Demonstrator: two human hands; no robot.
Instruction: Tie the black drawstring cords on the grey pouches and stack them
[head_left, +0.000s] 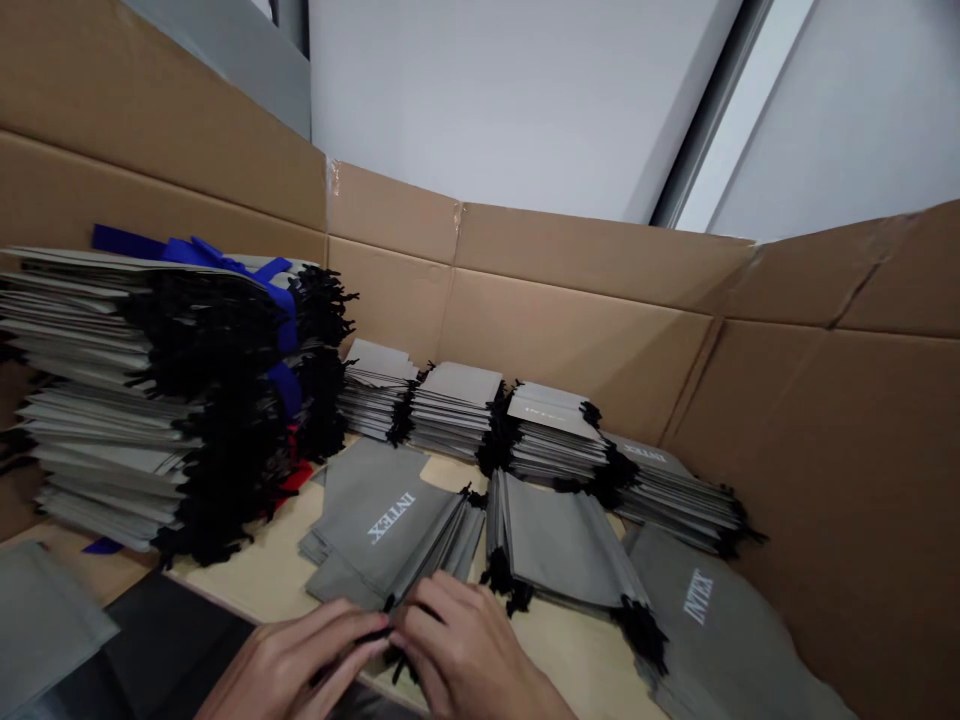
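My left hand (300, 655) and my right hand (469, 645) meet at the front edge of the table. Fingertips of both are pinched together on a short black drawstring (400, 668), partly hidden by the fingers. Just beyond them lie fanned grey drawstring bags (360, 525) printed INTEX, with black cord ends showing at their right edge. Right of these, another bundle of grey bags (570, 540) has black cords at its lower corners. What the drawstring is attached to is hidden under my hands.
Tall stacks of bags (97, 430) tied with blue ribbon (281, 310) rise at left. Smaller stacks (457, 410) line the back, before a cardboard wall (562, 320). More INTEX bags (712, 610) lie at right. A grey bag (45, 625) is at lower left.
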